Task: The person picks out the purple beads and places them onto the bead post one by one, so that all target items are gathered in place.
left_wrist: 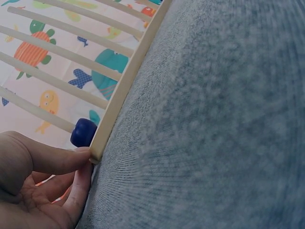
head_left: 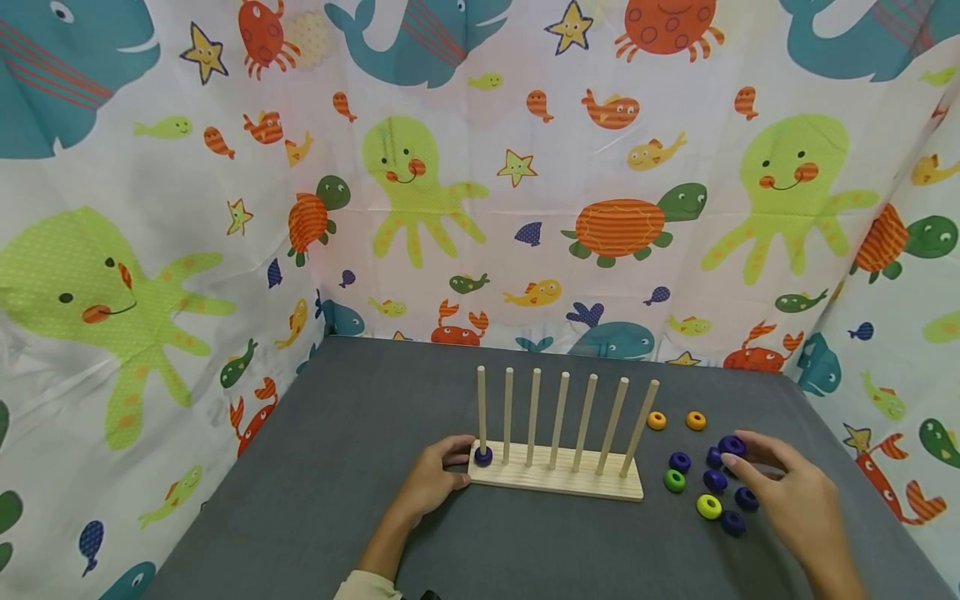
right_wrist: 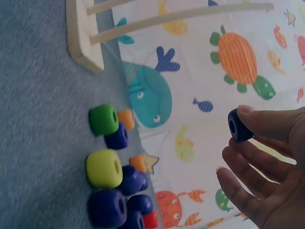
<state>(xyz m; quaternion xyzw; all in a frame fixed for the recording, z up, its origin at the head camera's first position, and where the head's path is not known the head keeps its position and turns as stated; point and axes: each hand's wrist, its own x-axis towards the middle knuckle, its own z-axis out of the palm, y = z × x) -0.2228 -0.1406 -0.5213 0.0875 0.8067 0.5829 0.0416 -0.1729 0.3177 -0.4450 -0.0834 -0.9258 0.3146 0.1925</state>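
A wooden peg board (head_left: 555, 482) with several upright pegs stands on the table, one dark blue bead (head_left: 483, 457) round the foot of its leftmost peg. My left hand (head_left: 431, 479) pinches the board's left end between thumb and fingers; the left wrist view shows the thumb (left_wrist: 62, 160) against the base's corner. To the right of the board, my right hand (head_left: 798, 492) holds another dark blue bead (right_wrist: 239, 126) between thumb and fingertip, raised off the table. Below it lie loose beads, among them a green bead (head_left: 674, 480) and a yellow bead (head_left: 708, 507).
Two orange beads (head_left: 696, 421) lie farther back, right of the board. A red bead (right_wrist: 150, 219) shows partly behind blue ones in the right wrist view. Grey cloth (head_left: 300, 500) covers the table, and a sea-animal curtain (head_left: 480, 208) hangs behind and at both sides.
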